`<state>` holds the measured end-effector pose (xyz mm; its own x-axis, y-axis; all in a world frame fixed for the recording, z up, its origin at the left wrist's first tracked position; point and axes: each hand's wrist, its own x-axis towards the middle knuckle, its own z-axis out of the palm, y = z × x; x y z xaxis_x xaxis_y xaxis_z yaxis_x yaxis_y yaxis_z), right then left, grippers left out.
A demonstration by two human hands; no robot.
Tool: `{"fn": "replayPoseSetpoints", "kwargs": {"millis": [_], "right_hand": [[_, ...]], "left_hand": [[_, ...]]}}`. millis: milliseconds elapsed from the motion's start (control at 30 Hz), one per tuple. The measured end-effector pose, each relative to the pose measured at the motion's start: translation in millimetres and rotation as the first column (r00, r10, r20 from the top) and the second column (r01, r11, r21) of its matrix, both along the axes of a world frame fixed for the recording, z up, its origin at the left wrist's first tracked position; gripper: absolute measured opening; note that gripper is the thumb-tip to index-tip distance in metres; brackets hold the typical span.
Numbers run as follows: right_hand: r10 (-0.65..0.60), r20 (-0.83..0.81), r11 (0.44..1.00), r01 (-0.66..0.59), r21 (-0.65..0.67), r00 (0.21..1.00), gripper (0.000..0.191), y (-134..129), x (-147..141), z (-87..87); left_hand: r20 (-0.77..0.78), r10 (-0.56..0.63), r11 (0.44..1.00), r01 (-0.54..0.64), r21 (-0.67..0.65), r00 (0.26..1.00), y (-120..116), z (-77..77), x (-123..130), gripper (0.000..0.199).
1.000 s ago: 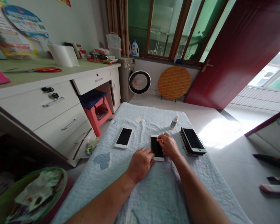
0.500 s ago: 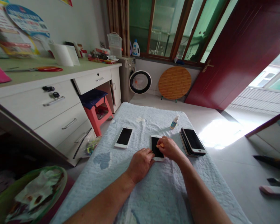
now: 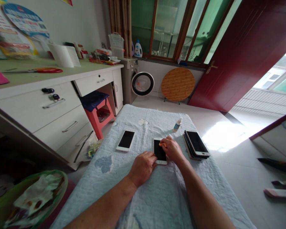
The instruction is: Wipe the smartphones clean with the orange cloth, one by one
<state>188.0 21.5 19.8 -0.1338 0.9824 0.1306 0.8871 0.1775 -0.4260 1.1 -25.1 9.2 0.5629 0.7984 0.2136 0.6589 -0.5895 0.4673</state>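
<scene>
A white smartphone (image 3: 159,155) with a dark screen lies face up on the blue quilted cover between my hands. My left hand (image 3: 142,167) grips its lower left edge, fingers bent and close together. Pinched in my right hand (image 3: 172,149) is a small orange piece (image 3: 161,144), soft-looking, pressed against the upper part of the screen; most of it is hidden by the fingers. Another white smartphone (image 3: 125,140) rests to the left. On the right is a stack of phones (image 3: 197,143), and behind it stands a small spray bottle (image 3: 177,124).
The blue quilted cover (image 3: 105,194) spreads over the work surface. A waste bin (image 3: 66,184) with used tissue stands at lower left. A white desk (image 3: 62,114) with drawers and a red stool (image 3: 100,117) are further left. A washing machine (image 3: 128,86) has its door open.
My right hand has slid the orange piece slightly up the phone screen. My left hand stays at the phone's edge. The view has shifted a little.
</scene>
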Motion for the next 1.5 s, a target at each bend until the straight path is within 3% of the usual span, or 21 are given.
{"fn": "replayPoseSetpoints", "kwargs": {"millis": [133, 400, 600, 900, 1200, 1367, 1500], "right_hand": [[-0.047, 0.01, 0.999, 0.047, 0.023, 0.999, 0.015, 4, 6, -5.3], [0.133, -0.053, 0.991, -0.132, 0.022, 0.99, 0.018, -5, -13, 1.7], [0.303, -0.072, 0.945, -0.309, -0.105, 0.95, 0.017, -14, -17, 14.9], [0.531, -0.201, 0.802, -0.565, -0.195, 0.823, 0.016, -25, -19, 32.1], [0.427, -0.17, 0.821, -0.46, -0.338, 0.888, 0.013, -23, 3, 36.1], [0.295, -0.176, 0.788, -0.344, -0.511, 0.939, 0.021, -25, 13, 43.3], [0.34, -0.093, 0.808, -0.341, -0.481, 0.936, 0.018, -25, 5, 47.6]], "left_hand": [[0.055, 0.026, 1.0, -0.026, -0.008, 0.998, 1, -1.7, 0, 0.013], [0.185, 0.11, 0.993, -0.115, 0.015, 0.976, 8, -11.8, -4, 0.057], [0.195, 0.094, 0.994, -0.103, 0.038, 0.976, 9, -16.2, -5, 0.057], [0.167, 0.023, 0.999, -0.031, 0.042, 0.986, 13, -18.3, -6, 0.052], [0.055, -0.025, 1.0, 0.026, -0.005, 0.998, 12, -5.8, -9, 0.039], [0.048, -0.019, 0.999, 0.02, -0.025, 0.999, 12, -4.3, -9, 0.038], [0.053, -0.02, 1.0, 0.021, -0.015, 0.998, 12, -5.9, -9, 0.04]]}}
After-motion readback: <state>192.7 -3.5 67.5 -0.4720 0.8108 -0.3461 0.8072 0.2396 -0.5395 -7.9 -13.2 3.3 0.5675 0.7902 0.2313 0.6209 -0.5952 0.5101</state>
